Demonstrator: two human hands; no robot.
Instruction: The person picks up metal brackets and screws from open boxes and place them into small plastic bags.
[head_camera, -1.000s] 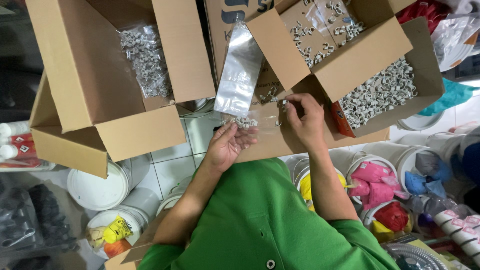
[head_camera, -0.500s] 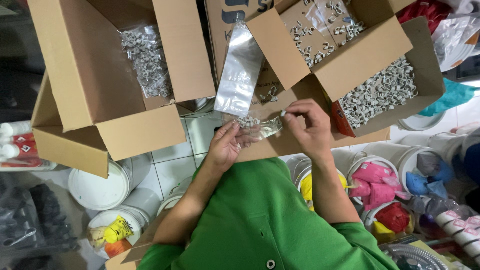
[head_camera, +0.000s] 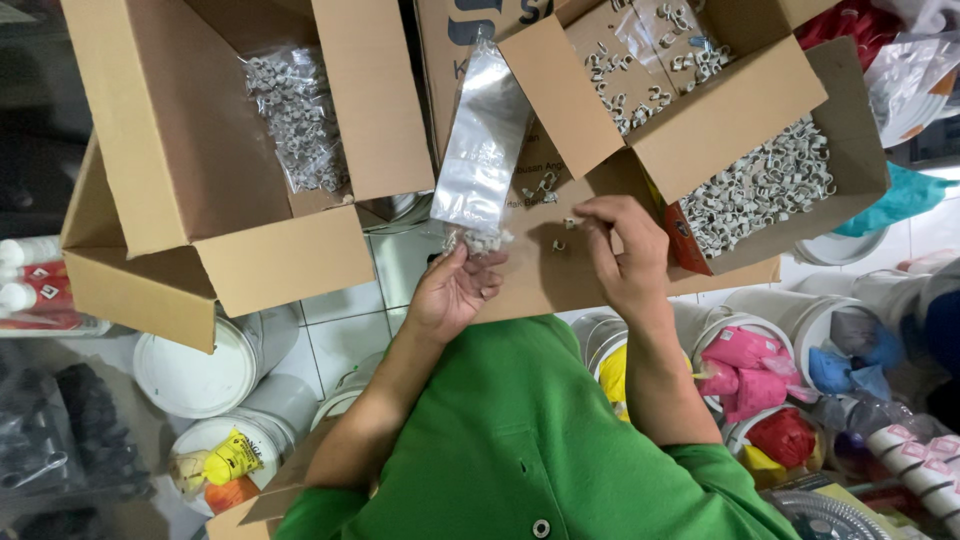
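Boxes (head_camera: 250, 200) over tiled floor (head_camera: 340, 330) — left hand (head_camera: 455, 290) pinching bag (head_camera: 480, 150), right hand (head_camera: 620, 255) curled

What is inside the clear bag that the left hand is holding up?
A few small white clips sit bunched at the bottom of the clear bag, just above the left hand. The upper part looks empty; glare hides any more.

1. The left hand (head_camera: 455, 290) is cupped palm-up, fingers curled inward, thumb and fingertips pinched together at the top.
2. The right hand (head_camera: 622, 255) is turned palm-down, wrist bent, fingers curled and pointing toward the left hand.
3. Both forearms are bare, reaching forward from green sleeves, the hands close together but apart.
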